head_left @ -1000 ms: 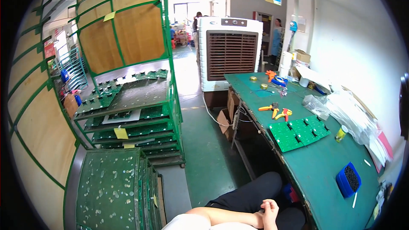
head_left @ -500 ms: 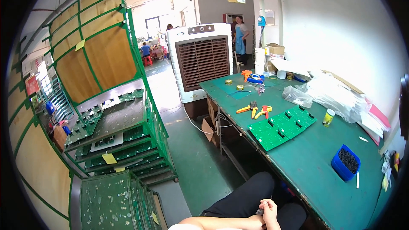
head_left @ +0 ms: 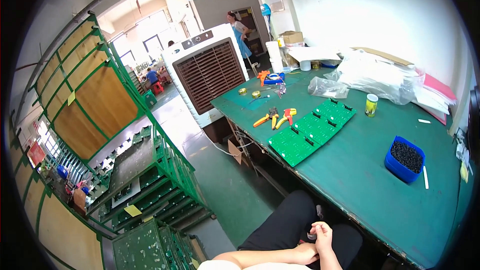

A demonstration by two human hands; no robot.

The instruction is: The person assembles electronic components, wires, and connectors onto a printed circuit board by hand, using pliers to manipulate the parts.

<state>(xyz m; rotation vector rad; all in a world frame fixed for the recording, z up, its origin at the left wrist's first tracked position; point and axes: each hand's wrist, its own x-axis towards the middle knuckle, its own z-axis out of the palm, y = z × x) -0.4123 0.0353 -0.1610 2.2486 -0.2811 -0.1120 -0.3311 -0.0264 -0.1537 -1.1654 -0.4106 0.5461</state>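
Right hand (head_left: 322, 235) curls near, left hand (head_left: 306, 253) beside it, both grips unclear; board (head_left: 312, 134) lies farther off, on the table (head_left: 345, 185).

The view has swung right and tipped, so the air cooler (head_left: 210, 70) leans left and the table (head_left: 345, 180) fills more of it. Beyond the table's far edge, the person in a blue apron (head_left: 240, 40) now stands closer beside the cooler; another person (head_left: 171, 43) shows only a head top above it. Beside the table's near edge, the right hand (head_left: 322, 235) sits higher, exposing more of the left hand (head_left: 305, 253).
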